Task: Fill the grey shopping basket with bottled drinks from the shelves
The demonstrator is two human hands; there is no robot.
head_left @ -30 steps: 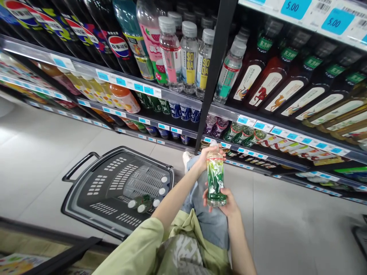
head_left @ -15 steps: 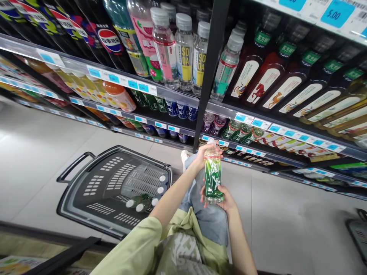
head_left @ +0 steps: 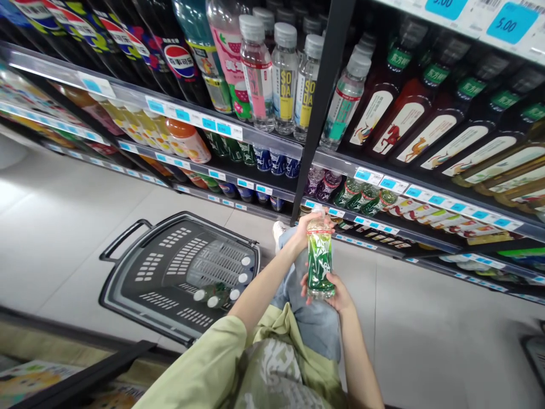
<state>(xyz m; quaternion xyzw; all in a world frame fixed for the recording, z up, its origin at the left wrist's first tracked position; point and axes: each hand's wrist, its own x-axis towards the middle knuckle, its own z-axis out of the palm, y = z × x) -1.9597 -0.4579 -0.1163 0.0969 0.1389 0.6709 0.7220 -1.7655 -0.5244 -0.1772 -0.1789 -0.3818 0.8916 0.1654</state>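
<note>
In front of my lap is a drink bottle (head_left: pixel 319 261) with a green label and white lettering, its cap end toward the shelf. My left hand (head_left: pixel 305 227) is closed around its neck, partly hidden behind the bottle. Low on the bottle, my right hand (head_left: pixel 338 294) wraps the base, thumb on the label and fingers underneath. To the left, a dark shopping basket (head_left: pixel 157 278) sits on the floor. Several bottles with white caps (head_left: pixel 213 298) lie inside it, partly covered by my left forearm.
Shelves (head_left: pixel 272 135) of drinks run across the front, with a black upright post (head_left: pixel 317 96) between sections. Soda bottles (head_left: pixel 283 79) and dark tea bottles (head_left: pixel 378 108) stand on the upper shelf. Another display edge (head_left: pixel 106 363) is at the lower left. A dark object (head_left: pixel 534 352) shows at the right edge.
The whole view has shifted slightly, so shelves and basket appear a little further right. Both hands keep the same hold on the bottle.
</note>
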